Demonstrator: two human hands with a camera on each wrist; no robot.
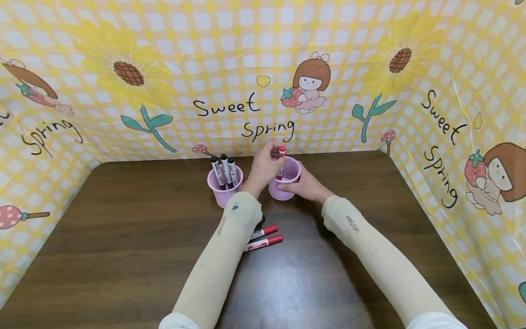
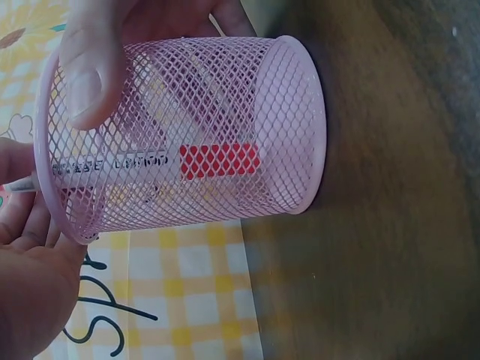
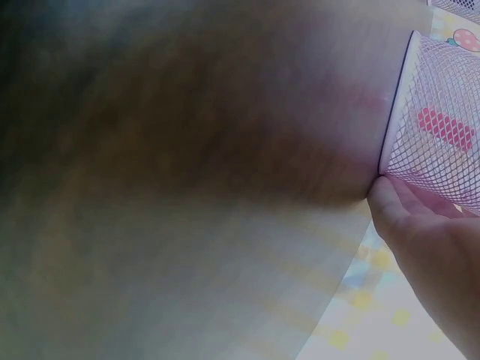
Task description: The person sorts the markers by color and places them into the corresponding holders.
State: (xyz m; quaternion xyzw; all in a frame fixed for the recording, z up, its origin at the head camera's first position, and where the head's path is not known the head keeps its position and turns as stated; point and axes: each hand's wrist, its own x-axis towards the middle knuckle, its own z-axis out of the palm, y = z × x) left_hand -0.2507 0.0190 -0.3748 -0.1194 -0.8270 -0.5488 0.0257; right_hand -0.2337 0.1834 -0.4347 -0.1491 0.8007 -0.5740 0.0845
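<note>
My left hand [image 1: 265, 167] pinches a red marker [image 1: 281, 171] from above, its lower part inside a pink mesh pen cup [image 1: 279, 193]. Through the mesh in the left wrist view, the marker's red end [image 2: 219, 160] points toward the cup's base. My right hand [image 1: 310, 183] grips the same cup at its right side, thumb across the front. In the right wrist view, the right hand's fingertips [image 3: 386, 199] touch the cup near its base. To the left stands a second pink pen cup [image 1: 223, 197] with several black-ended markers [image 1: 224, 169] in it.
Two red-capped markers [image 1: 267, 242] and a black cap [image 1: 260, 222] lie on the brown table [image 1: 135, 237], partly hidden behind my left forearm. A yellow checked cloth [image 1: 230, 59] with printed flowers walls the table at the back and sides.
</note>
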